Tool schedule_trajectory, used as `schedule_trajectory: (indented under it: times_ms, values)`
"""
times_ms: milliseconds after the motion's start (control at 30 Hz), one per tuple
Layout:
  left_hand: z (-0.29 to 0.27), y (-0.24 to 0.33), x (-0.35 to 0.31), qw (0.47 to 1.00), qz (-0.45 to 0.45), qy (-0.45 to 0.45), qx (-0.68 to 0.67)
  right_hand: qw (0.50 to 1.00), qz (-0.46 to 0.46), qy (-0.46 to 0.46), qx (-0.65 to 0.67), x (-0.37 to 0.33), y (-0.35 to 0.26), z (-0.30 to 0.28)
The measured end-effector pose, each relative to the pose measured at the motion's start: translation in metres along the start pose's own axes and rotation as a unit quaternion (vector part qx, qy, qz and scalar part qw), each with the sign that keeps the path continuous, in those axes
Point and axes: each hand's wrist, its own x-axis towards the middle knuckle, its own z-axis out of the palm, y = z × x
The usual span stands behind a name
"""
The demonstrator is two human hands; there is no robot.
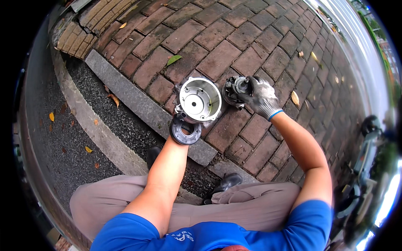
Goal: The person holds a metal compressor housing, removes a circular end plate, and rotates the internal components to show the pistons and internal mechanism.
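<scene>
Brick paving (220,33) lies beneath the silver housing (194,105) — left hand (210,122) behind it, finger grip hidden, can't tell; right hand (263,99) grasping a dark finned part (230,91) just right of it, black ring (183,137) by the housing's near rim — seemingly partway apart, interior bared, finned part outside.

The left hand (210,121) is almost wholly hidden behind the silver housing (193,89) and the black ring (192,138), so its grip cannot be made out. The housing's underside is out of sight. Some fingertips of the gloved right hand (263,95) disappear behind the dark finned part (231,91). The left forearm (168,171) covers much of one shoe (153,154). The blue shirt (217,234) runs off the lower edge. Far right, a blurred object (365,154) may be a scooter.
</scene>
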Motion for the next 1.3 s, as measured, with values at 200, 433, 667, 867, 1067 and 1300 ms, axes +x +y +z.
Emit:
schedule_trajectory:
  times_ms: [200, 433, 667, 867, 1067, 1300]
  values:
    - [0.031, 0.02, 0.0, 0.97, -0.019, -0.068, -0.232, 0.999, -0.03, 0.009, -0.02, 0.004, 0.004, 0.006]
    - [0.023, 0.016, -0.002, 0.996, -0.009, 0.076, -0.037, 0.998, -0.03, -0.022, -0.048, 0.005, -0.002, -0.001]
    - [0.013, 0.014, -0.003, 0.986, -0.021, -0.019, -0.164, 0.999, -0.024, -0.018, -0.044, 0.004, -0.002, 0.002]
    - [0.021, 0.005, -0.003, 0.978, 0.082, 0.116, 0.154, 0.999, -0.031, -0.016, -0.024, 0.004, -0.001, 0.003]
    - [0.024, 0.02, -0.004, 0.973, -0.031, -0.032, -0.226, 0.998, 0.003, -0.027, 0.049, 0.009, 0.003, 0.003]
    - [0.023, 0.015, -0.007, 0.956, -0.02, 0.011, -0.291, 0.996, 0.022, -0.036, 0.078, 0.007, 0.001, -0.002]
